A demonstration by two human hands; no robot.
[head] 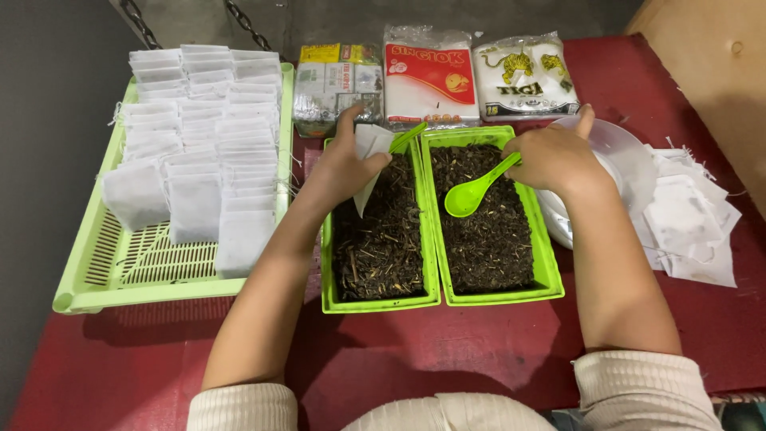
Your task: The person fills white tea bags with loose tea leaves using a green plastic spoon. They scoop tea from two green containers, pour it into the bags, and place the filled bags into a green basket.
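Cream sleeves (638, 387) nearest, right hand (554, 160) fingers clamped on green spoon (472, 194), left hand (345, 164) fingers pinching white bag (369, 152)

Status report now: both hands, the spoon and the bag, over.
Left hand holds white paper bag over left tray of dried leaves. Right hand grips green spoon above right tray. Nothing in the way.
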